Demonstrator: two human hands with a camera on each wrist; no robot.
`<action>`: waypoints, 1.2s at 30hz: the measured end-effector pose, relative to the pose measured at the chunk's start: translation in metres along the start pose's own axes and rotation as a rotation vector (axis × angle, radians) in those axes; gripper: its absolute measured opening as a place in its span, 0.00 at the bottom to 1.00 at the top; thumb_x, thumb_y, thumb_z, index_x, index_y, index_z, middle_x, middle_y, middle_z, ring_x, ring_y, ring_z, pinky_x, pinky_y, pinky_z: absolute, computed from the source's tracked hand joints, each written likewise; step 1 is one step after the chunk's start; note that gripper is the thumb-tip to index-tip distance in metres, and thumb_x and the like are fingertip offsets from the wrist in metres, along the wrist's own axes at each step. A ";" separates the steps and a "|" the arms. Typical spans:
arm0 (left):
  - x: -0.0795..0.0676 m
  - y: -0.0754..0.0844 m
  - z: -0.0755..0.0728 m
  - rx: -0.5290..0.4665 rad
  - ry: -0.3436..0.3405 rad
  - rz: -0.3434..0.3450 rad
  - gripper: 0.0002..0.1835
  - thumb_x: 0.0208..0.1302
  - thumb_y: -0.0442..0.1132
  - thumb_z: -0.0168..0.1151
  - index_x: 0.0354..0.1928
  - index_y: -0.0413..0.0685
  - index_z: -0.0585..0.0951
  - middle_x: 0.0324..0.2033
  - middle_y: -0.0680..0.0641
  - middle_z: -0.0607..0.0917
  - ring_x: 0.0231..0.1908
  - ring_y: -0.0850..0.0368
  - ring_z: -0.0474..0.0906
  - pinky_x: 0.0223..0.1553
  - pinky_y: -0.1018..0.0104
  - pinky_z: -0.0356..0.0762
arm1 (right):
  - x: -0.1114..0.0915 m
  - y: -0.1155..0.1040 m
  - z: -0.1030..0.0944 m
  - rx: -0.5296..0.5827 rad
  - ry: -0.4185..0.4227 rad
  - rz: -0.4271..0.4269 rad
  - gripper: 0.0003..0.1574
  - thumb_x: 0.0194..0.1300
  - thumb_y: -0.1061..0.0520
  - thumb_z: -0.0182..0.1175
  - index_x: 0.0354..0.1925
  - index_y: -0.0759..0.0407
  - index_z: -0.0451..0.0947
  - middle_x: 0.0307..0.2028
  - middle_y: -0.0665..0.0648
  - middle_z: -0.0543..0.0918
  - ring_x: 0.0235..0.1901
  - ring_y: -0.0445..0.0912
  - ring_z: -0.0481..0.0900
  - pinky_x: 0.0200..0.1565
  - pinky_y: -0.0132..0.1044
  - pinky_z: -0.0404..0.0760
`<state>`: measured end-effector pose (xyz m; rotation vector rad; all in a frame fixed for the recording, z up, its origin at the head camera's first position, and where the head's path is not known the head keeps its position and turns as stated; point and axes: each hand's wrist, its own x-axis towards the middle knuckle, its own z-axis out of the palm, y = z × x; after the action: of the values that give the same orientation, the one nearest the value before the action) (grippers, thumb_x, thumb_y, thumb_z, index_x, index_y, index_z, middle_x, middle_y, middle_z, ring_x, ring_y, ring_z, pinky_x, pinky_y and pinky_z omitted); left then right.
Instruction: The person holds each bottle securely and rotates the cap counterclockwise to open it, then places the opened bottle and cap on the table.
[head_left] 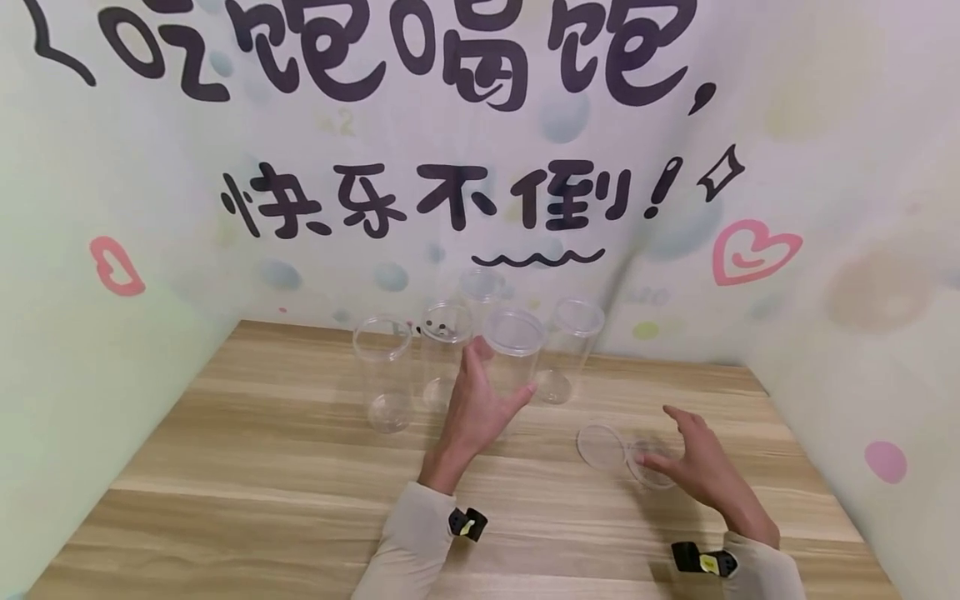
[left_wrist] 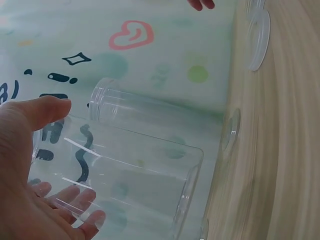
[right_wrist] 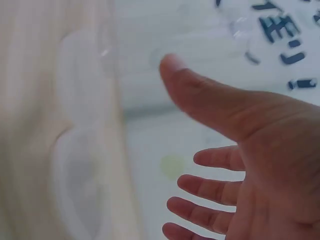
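Note:
My left hand point(head_left: 477, 408) grips a clear plastic jar point(head_left: 513, 367) near its top. In the left wrist view the thumb and fingers curl round this jar point(left_wrist: 130, 175), whose base is off the table. I cannot tell whether a lid covers it. To the right, my right hand point(head_left: 701, 467) hovers with fingers spread and holds nothing. Beneath its fingertips lie two clear round lids side by side, a left lid point(head_left: 600, 447) and a right lid point(head_left: 651, 475) partly hidden by the thumb.
More clear jars stand about the held one: a left jar point(head_left: 382, 375), a second jar point(head_left: 438, 358), a back jar point(head_left: 482, 285) and a right jar point(head_left: 573, 350). The wooden table point(head_left: 247, 467) meets a printed wall point(head_left: 337, 275) behind them, with side walls left and right.

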<state>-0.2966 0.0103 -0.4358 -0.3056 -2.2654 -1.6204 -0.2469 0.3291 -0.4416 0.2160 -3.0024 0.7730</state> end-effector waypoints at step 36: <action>-0.005 -0.003 0.004 0.175 -0.216 0.176 0.47 0.54 0.55 0.75 0.68 0.43 0.60 0.56 0.39 0.78 0.57 0.43 0.76 0.55 0.48 0.76 | 0.033 -0.126 0.028 0.225 0.363 -0.365 0.50 0.53 0.56 0.75 0.70 0.60 0.64 0.61 0.60 0.74 0.55 0.53 0.76 0.45 0.50 0.79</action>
<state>-0.2935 0.0127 -0.4415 -0.6427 -2.4394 -1.3482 -0.2611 0.2023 -0.4032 0.5456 -2.4400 0.9799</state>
